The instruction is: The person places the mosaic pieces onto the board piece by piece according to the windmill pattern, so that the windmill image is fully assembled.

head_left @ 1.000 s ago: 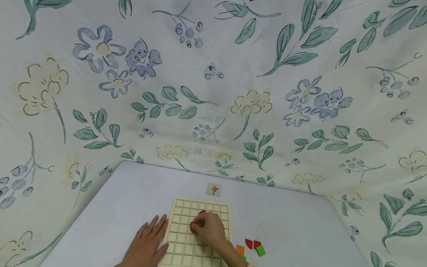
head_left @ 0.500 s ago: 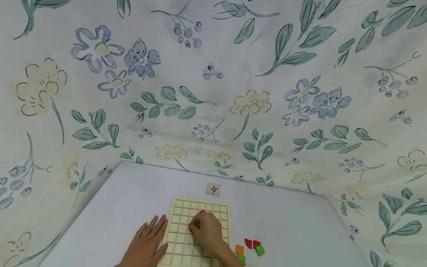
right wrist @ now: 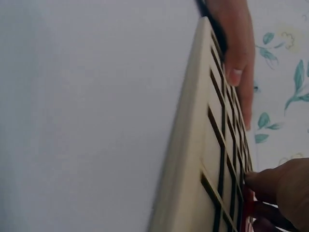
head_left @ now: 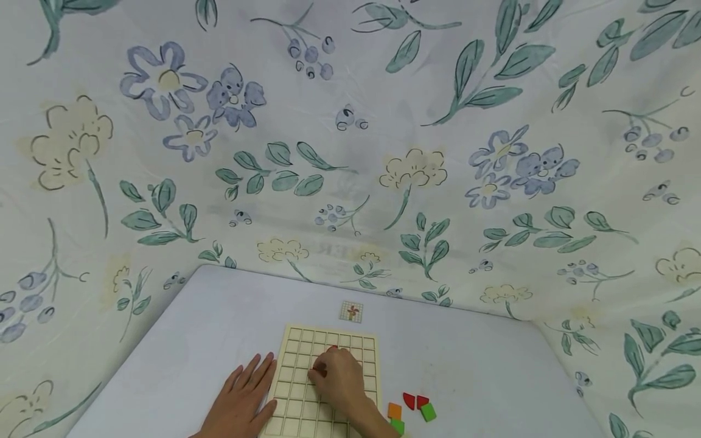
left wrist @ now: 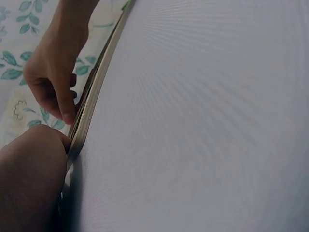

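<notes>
A cream wooden grid board (head_left: 296,359) lies on the white table. My left hand (head_left: 238,395) rests flat at its left side, fingers straight on the table and thumb at the board's edge. Over the board's middle, my right hand (head_left: 342,377) pinches a small red tile (right wrist: 248,203) between thumb and fingers, down at the grid. Most of that tile is hidden by the fingers in the head view. Just beyond the knuckles, the edge of another red tile (head_left: 331,348) shows in the grid.
Right of the board lie two red quarter-round tiles (head_left: 409,400), an orange square tile (head_left: 394,411) and two green tiles (head_left: 428,412). A small card with a pinwheel picture on a grid (head_left: 351,311) lies behind the board. Floral cloth (head_left: 350,182) surrounds the table.
My right hand has shifted slightly left and turned over the same spot, so the red tile in its fingers shows less. The left hand stays in place.
</notes>
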Available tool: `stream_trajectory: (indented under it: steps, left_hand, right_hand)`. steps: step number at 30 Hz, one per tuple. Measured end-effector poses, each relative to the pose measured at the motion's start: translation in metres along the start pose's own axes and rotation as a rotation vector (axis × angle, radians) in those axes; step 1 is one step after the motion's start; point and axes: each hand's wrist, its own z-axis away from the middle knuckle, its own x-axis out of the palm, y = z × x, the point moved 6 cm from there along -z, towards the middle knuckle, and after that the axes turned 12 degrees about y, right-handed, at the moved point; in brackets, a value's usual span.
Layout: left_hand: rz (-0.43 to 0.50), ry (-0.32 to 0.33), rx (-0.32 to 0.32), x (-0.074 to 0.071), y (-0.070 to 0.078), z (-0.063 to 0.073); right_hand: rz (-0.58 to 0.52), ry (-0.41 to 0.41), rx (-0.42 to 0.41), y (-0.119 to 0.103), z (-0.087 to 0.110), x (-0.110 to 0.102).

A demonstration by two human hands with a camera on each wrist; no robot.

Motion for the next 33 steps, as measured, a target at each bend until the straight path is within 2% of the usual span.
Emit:
stream_trajectory:
  steps: [4, 6, 11, 15, 21, 26, 30, 33]
  left_hand:
    - [-0.007, 0.025, 0.017, 0.000, -0.002, 0.001]
    - [-0.003, 0.018, 0.009, 0.000, -0.002, 0.001]
    - [0.006, -0.029, -0.032, -0.004, 0.000, -0.001]
    - [0.009, -0.021, -0.024, -0.006, 0.002, -0.002]
    - [0.005, 0.010, 0.015, -0.006, 0.003, -0.002]
    - [0.009, 0.009, 0.009, -0.006, 0.004, -0.002]
    - [0.025, -0.019, -0.012, -0.006, 0.004, -0.004]
    - [0.042, -0.045, -0.033, -0.007, 0.004, -0.004]
  right_hand:
    - [0.000, 0.056, -0.081, -0.009, 0.003, 0.002]
    - [-0.015, 0.071, -0.096, -0.011, 0.003, 0.004]
    - [-0.021, 0.080, -0.116, -0.013, 0.004, 0.005]
    - [0.027, 0.067, -0.150, -0.016, 0.005, 0.005]
    - [0.067, 0.035, -0.130, -0.017, 0.005, 0.002]
    - [0.083, 0.030, -0.113, -0.013, 0.006, -0.001]
    - [0.143, 0.076, -0.243, -0.014, 0.009, -0.007]
    - [0.148, 0.124, -0.343, -0.014, 0.013, -0.013]
